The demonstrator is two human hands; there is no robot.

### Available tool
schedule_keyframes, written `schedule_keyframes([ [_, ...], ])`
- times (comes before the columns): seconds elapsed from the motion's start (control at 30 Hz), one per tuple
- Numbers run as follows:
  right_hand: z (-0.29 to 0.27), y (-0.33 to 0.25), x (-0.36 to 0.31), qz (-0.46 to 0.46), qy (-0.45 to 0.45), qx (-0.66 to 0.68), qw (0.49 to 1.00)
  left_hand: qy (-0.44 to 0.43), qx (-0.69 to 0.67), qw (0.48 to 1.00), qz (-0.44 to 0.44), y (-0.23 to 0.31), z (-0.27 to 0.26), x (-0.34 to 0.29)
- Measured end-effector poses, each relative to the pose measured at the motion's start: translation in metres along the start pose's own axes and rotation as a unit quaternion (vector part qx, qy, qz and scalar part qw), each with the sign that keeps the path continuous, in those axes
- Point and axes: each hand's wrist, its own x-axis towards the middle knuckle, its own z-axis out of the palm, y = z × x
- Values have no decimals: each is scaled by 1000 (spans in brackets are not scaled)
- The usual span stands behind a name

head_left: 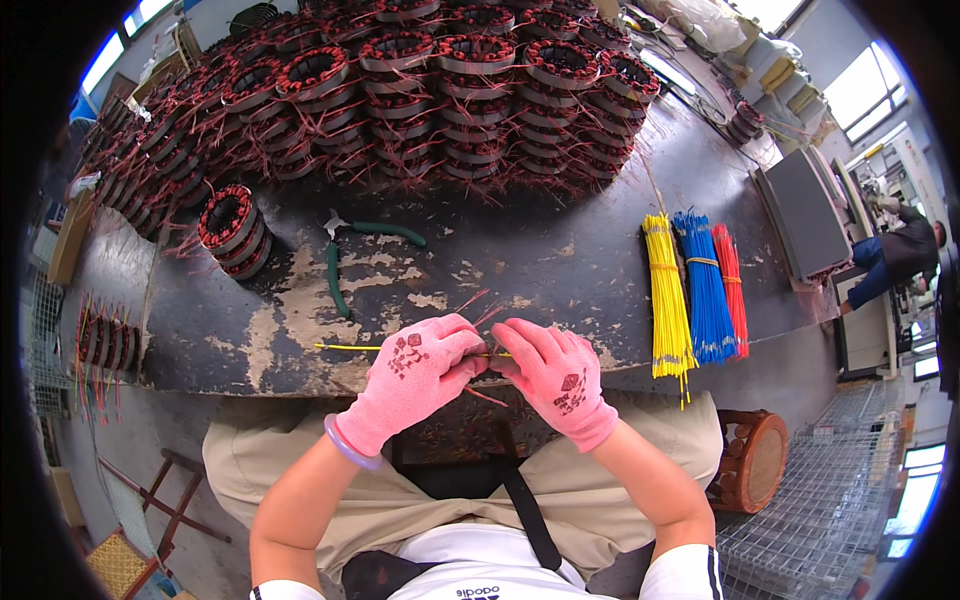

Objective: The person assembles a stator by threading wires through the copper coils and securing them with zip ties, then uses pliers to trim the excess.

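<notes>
Both my hands wear pink gloves and meet at the table's front edge. Pinched closed, my left hand (420, 360) holds a thin yellow wire (345, 347) whose long end sticks out to the left. My right hand (555, 375) is also closed, its fingertips on the same wire where a short yellow bit shows between the hands. Fine reddish wires (478, 303) poke out above and below the fingertips; what they join is hidden by the gloves. Beyond the left hand lie cutting pliers (335, 265) with green handles, jaws spread.
Stacks of wire-wound motor stators (400, 90) fill the table's back. A shorter stator stack (235, 230) stands at left. Bundled yellow (665, 295), blue (706, 290) and red wires (731, 290) lie at right. A wooden stool (750, 460) and wire mesh (820, 480) are lower right; another person (895, 255) is far right.
</notes>
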Motion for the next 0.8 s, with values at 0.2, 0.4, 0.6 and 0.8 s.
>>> schedule_keyframes([
  [0.2, 4, 4, 0, 7, -40, 49, 998, 0, -5, 1000, 4, -1, 1, 0],
  [0.4, -10, 8, 19, 418, -286, 626, 593, 11, 9, 1000, 18, -1, 0, -2],
  [0.6, -22, 7, 9, 73, -143, 202, 966, 6, 9, 1000, 15, -1, 2, -1],
  [0.8, -7, 8, 20, 373, -279, 458, 757, 6, 13, 999, 30, -1, 1, -1],
])
